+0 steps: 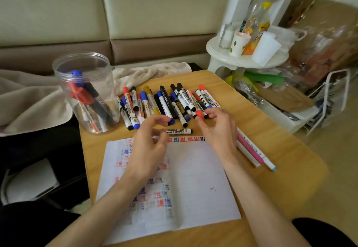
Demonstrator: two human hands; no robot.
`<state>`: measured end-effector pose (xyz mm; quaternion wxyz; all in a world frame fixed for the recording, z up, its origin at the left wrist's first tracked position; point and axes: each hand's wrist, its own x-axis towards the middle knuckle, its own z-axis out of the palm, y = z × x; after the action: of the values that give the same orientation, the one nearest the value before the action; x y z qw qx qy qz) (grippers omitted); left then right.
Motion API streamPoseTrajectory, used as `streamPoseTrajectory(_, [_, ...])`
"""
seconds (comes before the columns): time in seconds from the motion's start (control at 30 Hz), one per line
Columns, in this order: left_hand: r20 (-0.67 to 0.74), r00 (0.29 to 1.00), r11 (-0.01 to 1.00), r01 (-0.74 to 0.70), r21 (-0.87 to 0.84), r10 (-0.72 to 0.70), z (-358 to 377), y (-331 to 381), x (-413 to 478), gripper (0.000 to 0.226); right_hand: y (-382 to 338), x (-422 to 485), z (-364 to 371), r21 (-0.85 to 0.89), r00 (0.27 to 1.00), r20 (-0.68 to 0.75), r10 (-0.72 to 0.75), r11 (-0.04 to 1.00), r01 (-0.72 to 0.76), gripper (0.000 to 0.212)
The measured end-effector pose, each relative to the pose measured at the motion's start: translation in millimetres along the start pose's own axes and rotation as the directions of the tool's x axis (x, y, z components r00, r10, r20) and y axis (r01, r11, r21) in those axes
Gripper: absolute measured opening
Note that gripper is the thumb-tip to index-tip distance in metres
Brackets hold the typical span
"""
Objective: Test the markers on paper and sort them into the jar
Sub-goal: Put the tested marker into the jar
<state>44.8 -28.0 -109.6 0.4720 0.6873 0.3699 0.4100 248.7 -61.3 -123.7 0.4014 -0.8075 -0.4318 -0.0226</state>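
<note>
Where the row of markers (166, 101) ends on the person's side, the right hand (219, 130) has thumb and forefinger closed on the capped end of a red-capped marker (200, 114). That marker lies in the row, its body running away from the grip among the others.

Left hand (149, 146): above the top edge of the paper (199, 184), fingers loosely curled, nothing held. Forefinger tip is just beside a blue cap (170, 122) at the row's near edge; cannot tell whether it touches.

Lone marker (179, 131): flat on the table (271, 130) between the two hands, apart from the row, black cap to the right. Barrel reads "BOARD MARKER"; the start of the print is hidden by the left hand.

Row: red, blue, black and yellow caps, packed side by side and overlapping. One white barrel (184, 99) reads "WHITEBOARD MARKER". Other labels too small to read.

Jar (108, 83): clear, open-topped, at the table's left far corner, left of the row. Several markers (91, 99) lean inside it, with blue, red and black caps.

Paper: blocky test marks in red, blue and black along the top edge and down the left half; not legible.

Thin pens (251, 151), pink and white, lie beside the right wrist.
</note>
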Motion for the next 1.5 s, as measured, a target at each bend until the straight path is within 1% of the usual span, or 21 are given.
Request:
streamPoseTrajectory(0.17, [0.030,0.999,1.000,0.012,0.001,-0.012,-2,1,-2,0.030,-5,4,11,-0.200,0.999,-0.039,-0.005,0.980,-0.002,0.026])
streamPoseTrajectory(0.3, [0.083,0.997,1.000,0.009,0.017,-0.011,-2,1,-3,0.028,-9,1,7,-0.179,0.996,-0.072,0.045,0.982,-0.057,0.022])
streamPoseTrajectory(0.4, [0.124,0.992,0.999,-0.002,0.032,-0.002,0,4,-4,0.026,-13,-5,-7,-0.090,0.990,-0.077,0.118,0.988,-0.124,0.017])
streamPoseTrajectory(0.47, [0.150,0.989,0.999,-0.010,0.041,0.004,3,6,-4,0.023,-14,-12,-18,0.107,0.977,-0.064,0.205,0.975,-0.197,0.010])
streamPoseTrajectory(0.53, [0.198,0.980,0.999,0.015,0.033,-0.021,7,10,-4,0.020,-19,-22,-31,0.369,0.948,-0.001,0.320,0.881,-0.297,0.003])
streamPoseTrajectory(0.57, [0.225,0.974,0.999,0.029,0.028,-0.034,9,12,-4,0.020,-23,-28,-36,0.455,0.937,0.042,0.348,0.828,-0.328,0.005])
streamPoseTrajectory(0.6, [0.246,0.969,0.999,0.033,0.019,-0.037,12,15,-5,0.021,-28,-35,-40,0.509,0.932,0.088,0.350,0.789,-0.344,0.007])
streamPoseTrajectory(0.67, [0.267,0.964,0.999,0.026,-0.020,-0.019,17,21,-5,0.025,-38,-50,-45,0.577,0.937,0.187,0.294,0.739,-0.347,0.008])
streamPoseTrajectory(0.77, [0.237,0.972,0.998,0.025,-0.062,-0.009,18,23,-4,0.021,-45,-71,-46,0.605,0.944,0.286,0.167,0.732,-0.313,0.008])
streamPoseTrajectory(0.83, [0.199,0.980,0.999,0.025,-0.023,-0.020,18,19,-3,0.019,-41,-78,-46,0.571,0.931,0.350,0.103,0.765,-0.299,0.013])
streamPoseTrajectory(0.9, [0.189,0.982,0.999,0.016,0.028,-0.021,18,17,-4,0.015,-39,-78,-52,0.543,0.905,0.419,0.078,0.777,-0.318,0.016])
streamPoseTrajectory(1.0, [0.222,0.974,0.982,-0.086,0.170,0.047,16,16,-6,0.013,-34,-73,-64,0.577,0.895,0.423,0.143,0.719,-0.387,0.018])
streamPoseTrajectory(1.07, [0.276,0.954,0.930,-0.204,0.306,0.119,13,15,-10,0.018,-31,-70,-68,0.617,0.896,0.406,0.180,0.669,-0.414,0.023])
streamPoseTrajectory(1.1, [0.298,0.941,0.898,-0.263,0.354,0.158,13,15,-12,0.022,-30,-69,-68,0.619,0.897,0.399,0.192,0.665,-0.417,0.026])
streamPoseTrajectory(1.17, [0.338,0.913,0.850,-0.358,0.387,0.230,12,15,-15,0.031,-30,-70,-66,0.593,0.899,0.381,0.217,0.688,-0.418,0.029])
streamPoseTrajectory(1.23, [0.363,0.894,0.827,-0.403,0.392,0.264,10,14,-14,0.035,-29,-70,-65,0.587,0.891,0.387,0.238,0.682,-0.437,0.029])
streamPoseTrajectory(1.3, [0.369,0.892,0.828,-0.404,0.388,0.262,9,14,-12,0.028,-27,-68,-66,0.608,0.890,0.396,0.224,0.663,-0.437,0.029])
streamPoseTrajectory(1.37, [0.374,0.894,0.839,-0.390,0.379,0.247,9,15,-10,0.022,-27,-69,-65,0.615,0.898,0.395,0.192,0.671,-0.414,0.029])
streamPoseTrajectory(1.43, [0.376,0.907,0.858,-0.339,0.385,0.190,7,15,-7,0.022,-28,-69,-64,0.620,0.899,0.402,0.173,0.671,-0.406,0.028])
streamPoseTrajectory(1.47, [0.370,0.918,0.874,-0.290,0.390,0.140,3,14,-5,0.024,-26,-65,-66,0.638,0.896,0.397,0.200,0.642,-0.426,0.027])
streamPoseTrajectory(1.5, [0.359,0.930,0.893,-0.225,0.389,0.078,-3,13,-2,0.026,-22,-59,-71,0.673,0.892,0.373,0.256,0.587,-0.450,0.027])
